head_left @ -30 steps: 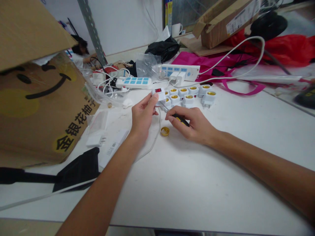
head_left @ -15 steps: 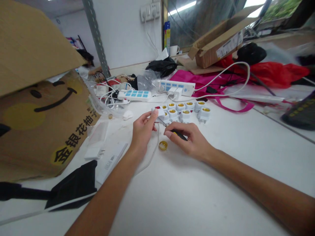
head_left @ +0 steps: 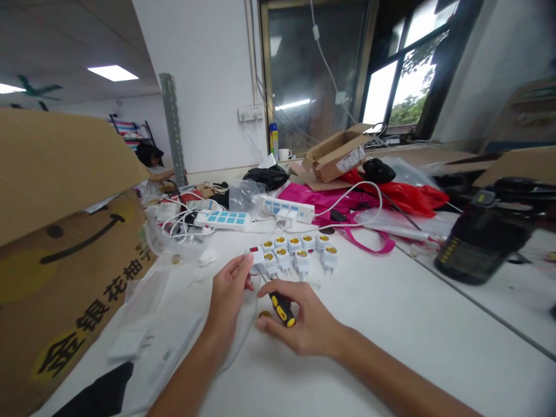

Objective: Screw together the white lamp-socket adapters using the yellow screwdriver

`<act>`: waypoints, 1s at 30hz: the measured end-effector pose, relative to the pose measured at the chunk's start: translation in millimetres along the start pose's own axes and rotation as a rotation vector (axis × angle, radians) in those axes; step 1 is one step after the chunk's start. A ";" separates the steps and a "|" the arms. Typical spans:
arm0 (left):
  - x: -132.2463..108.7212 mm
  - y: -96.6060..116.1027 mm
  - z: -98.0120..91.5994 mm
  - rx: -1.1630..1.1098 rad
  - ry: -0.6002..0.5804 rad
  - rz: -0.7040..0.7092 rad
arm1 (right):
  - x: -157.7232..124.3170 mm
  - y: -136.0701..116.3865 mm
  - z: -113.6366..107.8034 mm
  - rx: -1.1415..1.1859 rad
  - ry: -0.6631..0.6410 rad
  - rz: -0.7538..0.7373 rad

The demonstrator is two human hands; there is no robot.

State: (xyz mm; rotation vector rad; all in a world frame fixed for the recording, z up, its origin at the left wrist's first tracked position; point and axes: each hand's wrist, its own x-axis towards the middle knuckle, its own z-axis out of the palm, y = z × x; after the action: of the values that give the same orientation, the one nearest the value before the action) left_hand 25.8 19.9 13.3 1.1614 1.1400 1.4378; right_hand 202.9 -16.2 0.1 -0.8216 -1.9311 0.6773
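My left hand [head_left: 231, 292] is closed on a white plug-in lamp socket [head_left: 256, 255] with a red switch, pinched between thumb and fingers. A screwdriver [head_left: 282, 308] with a black and yellow handle rests in my right hand [head_left: 306, 318], its thumb lowered away from the handle. The shaft points toward the held socket; whether the tip touches it I cannot tell. Partly covered by my right hand, a gold metal ring [head_left: 264, 314] lies on the table. Several more white lamp sockets [head_left: 301, 262] with gold threaded insides stand in rows just beyond my hands.
At the left stands a big cardboard box [head_left: 69, 255]. Power strips [head_left: 222, 219] and tangled cables lie at the back, beside a pink bag [head_left: 334, 202]. A black bottle [head_left: 482, 237] stands at the right. Farther off at the left is a person [head_left: 152, 168].
My view has tilted up and turned a little right. My right hand has rolled, showing the screwdriver's yellow-marked handle, and its thumb has dropped away. My left hand keeps hold of the socket.
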 end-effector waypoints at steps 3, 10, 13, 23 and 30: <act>-0.6 -1.5 0.9 -0.018 0.005 -0.008 | -0.7 1.4 1.4 -0.090 0.039 -0.100; 4.3 -10.6 -1.9 0.028 0.049 -0.023 | -2.3 4.8 4.5 -0.162 0.109 -0.242; 7.3 -15.2 -4.2 0.022 0.069 -0.042 | -3.2 5.9 5.1 -0.171 0.131 -0.267; 8.6 -12.5 -11.2 -0.017 0.115 -0.072 | -3.1 0.8 3.3 -0.168 0.143 -0.278; 12.9 -18.4 -12.6 0.087 0.028 -0.037 | -0.2 9.7 0.5 -0.141 0.060 -0.173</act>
State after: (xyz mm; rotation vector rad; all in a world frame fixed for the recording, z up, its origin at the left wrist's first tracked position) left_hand 13.8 33.9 -4.8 1.1777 1.2479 1.3913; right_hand 205.2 -10.4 -7.3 -0.7414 -1.9850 0.4131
